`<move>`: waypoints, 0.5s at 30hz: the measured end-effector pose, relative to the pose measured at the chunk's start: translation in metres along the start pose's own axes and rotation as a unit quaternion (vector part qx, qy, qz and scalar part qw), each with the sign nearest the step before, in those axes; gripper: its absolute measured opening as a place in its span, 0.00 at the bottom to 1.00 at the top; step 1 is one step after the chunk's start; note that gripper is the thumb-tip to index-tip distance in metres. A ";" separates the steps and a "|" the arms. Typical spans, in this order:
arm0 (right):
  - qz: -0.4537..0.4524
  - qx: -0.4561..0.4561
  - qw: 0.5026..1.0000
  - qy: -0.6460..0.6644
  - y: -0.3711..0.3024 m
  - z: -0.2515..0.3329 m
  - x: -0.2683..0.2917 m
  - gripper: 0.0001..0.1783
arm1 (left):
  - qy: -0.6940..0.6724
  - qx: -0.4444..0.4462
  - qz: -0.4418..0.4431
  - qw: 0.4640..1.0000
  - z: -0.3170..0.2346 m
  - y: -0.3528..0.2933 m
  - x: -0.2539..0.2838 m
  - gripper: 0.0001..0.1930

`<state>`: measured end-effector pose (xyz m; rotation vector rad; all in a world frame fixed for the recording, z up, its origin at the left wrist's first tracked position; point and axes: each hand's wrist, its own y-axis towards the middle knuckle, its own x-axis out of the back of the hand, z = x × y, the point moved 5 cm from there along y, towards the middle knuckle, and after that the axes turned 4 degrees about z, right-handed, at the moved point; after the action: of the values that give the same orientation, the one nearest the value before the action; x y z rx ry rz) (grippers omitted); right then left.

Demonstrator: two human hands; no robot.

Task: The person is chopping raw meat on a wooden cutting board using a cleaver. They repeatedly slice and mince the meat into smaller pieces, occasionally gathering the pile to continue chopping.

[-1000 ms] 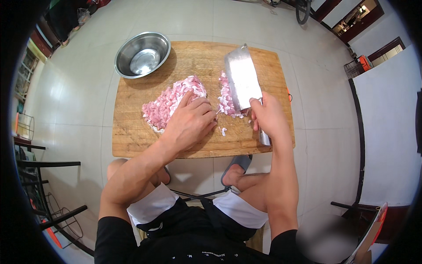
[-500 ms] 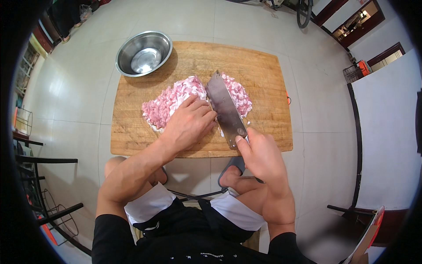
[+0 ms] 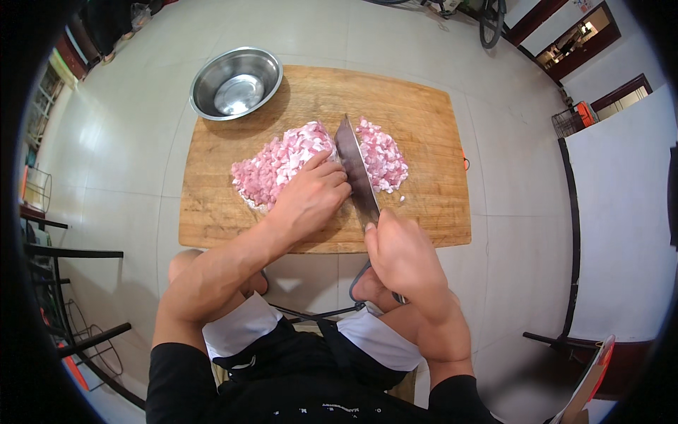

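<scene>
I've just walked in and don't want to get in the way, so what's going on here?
A person is working with meat on a wooden board. The right grip holds a cleaver, its blade between a larger heap of cut meat on the left and a smaller heap on the right. The left grip rests against the larger heap, fingers close to the blade. A metal bowl stands at the board's far left corner.

From my end, the bowl (image 3: 239,95) looks like smooth, glossy metal, while the cleaver (image 3: 357,167) is metal with a duller sheen. I see a matt, lightly scuffed wooden board (image 3: 431,134), moist-looking chopped meat (image 3: 279,161), smooth floor tiles (image 3: 311,32) — shiny in patches — and matt cloth shorts (image 3: 244,326).
</scene>
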<state>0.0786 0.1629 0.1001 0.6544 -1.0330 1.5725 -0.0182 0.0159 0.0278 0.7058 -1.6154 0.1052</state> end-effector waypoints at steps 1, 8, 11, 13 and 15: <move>-0.015 -0.002 1.000 -0.005 0.005 0.000 -0.003 0.18 | 0.008 -0.004 0.000 1.000 0.000 0.001 0.000 0.07; -0.050 -0.024 0.998 -0.015 0.045 0.003 -0.004 0.19 | 0.017 -0.012 -0.006 1.000 0.002 0.002 -0.003 0.06; -0.044 -0.022 0.999 -0.022 0.057 0.002 0.002 0.19 | 0.005 -0.022 -0.011 1.000 0.000 0.003 -0.001 0.05; -0.032 -0.035 0.999 0.004 0.071 -0.007 0.003 0.19 | -0.006 -0.032 0.006 0.999 -0.001 0.004 0.000 0.05; -0.012 -0.057 0.996 0.065 0.087 -0.019 -0.001 0.18 | -0.007 -0.023 0.027 0.999 0.001 0.000 0.000 0.05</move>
<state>-0.0030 0.1763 0.0662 0.4795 -1.0061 1.5026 -0.0190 0.0156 0.0279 0.6301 -1.6462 0.1022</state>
